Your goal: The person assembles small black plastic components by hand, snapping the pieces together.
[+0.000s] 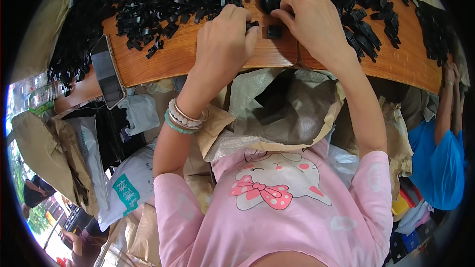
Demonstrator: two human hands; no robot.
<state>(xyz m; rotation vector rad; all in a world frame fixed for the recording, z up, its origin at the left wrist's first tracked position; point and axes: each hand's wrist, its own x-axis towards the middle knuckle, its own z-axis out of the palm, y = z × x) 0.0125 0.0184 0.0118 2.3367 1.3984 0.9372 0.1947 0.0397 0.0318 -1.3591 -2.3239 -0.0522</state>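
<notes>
My left hand (225, 39) is closed at the table's front edge. Between its thumb and fingers sits a small black plastic part (252, 24), mostly covered by the hand. To the right, my right hand (312, 20) has its fingers bent and drawn together beside a dark upright part (266, 1) at the heap's edge. What its fingertips hold, if anything, is hidden. A small black block (273, 31) lies on the wood between both hands. Behind them spreads a heap of black plastic parts (163, 7).
A phone (108, 71) leans at the table's (163, 64) left edge. An open woven sack (297, 113) lies over my lap below the edge. More black parts (363, 34) lie right. Another person's blue sleeve (435, 163) is at far right; a white bag (131, 185) stands left.
</notes>
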